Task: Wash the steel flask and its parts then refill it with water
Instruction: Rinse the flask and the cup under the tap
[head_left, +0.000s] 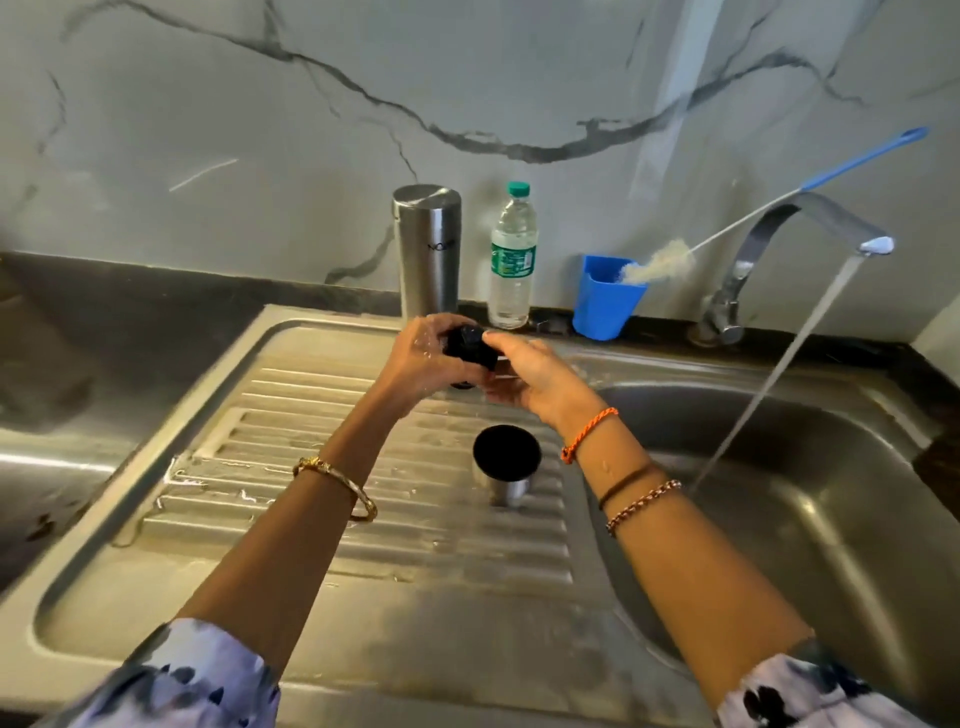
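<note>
Both hands up over the ribbed draining board (322, 395): left hand (421, 358) curled round a small black stopper (470, 345), right hand (535, 374) pinching its other side with fingertips on top. Probably rubbing or twisting the stopper clean. Steel flask (427, 249) standing upright at the back by the wall, beside a clear plastic water bottle (511, 260). Steel cup lid (506, 462) sitting on the draining board, dark inside facing up, just below the hands. Tap (810, 228) running into the sink basin (831, 519), well to the right of the stopper, so no water reaching it here. Bottle brush (670, 262) propped in a blue cup (605, 301). Best done by carrying the stopper across under the stream, turning it so grooves and seal get rinsed, keeping a firm grip since wet plastic looks slippery.
</note>
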